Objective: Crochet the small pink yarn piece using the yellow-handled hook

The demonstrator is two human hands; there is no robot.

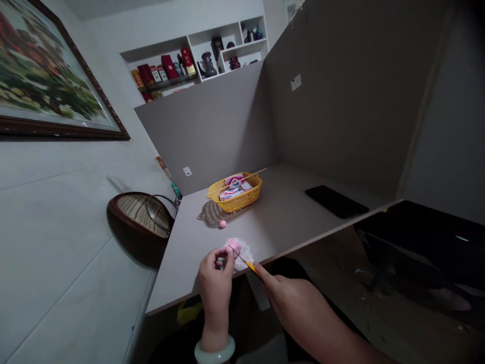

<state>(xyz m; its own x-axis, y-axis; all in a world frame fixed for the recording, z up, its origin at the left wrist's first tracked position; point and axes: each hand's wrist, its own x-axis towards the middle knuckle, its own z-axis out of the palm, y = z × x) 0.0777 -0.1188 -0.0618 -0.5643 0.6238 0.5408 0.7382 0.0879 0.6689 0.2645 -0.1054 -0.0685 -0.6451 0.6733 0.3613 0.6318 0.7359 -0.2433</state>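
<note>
My left hand (pixel 215 270) is closed, thumb and fingers pinching a soft-looking pink lump (pixel 234 246) near the front edge of the desk. In my right hand (pixel 286 290) is a thin tool with a yellow handle (pixel 250 265). Its slim dark shaft reaches to the pink lump, and the tip seems to touch it; I cannot tell whether it is a blade or a rod. Under the lump lies a crumpled whitish sheet (pixel 246 253), perhaps thin plastic. A small pink ball (pixel 223 224) rests on the desk just beyond.
A yellow basket (pixel 238 205) holding pink-and-white packets stands farther back, a thin stick (pixel 255 173) lying across its rim. A flat black device (pixel 337 201) lies on the right of the desk (pixel 178 273). Grey panels (pixel 212 136) enclose the back and right.
</note>
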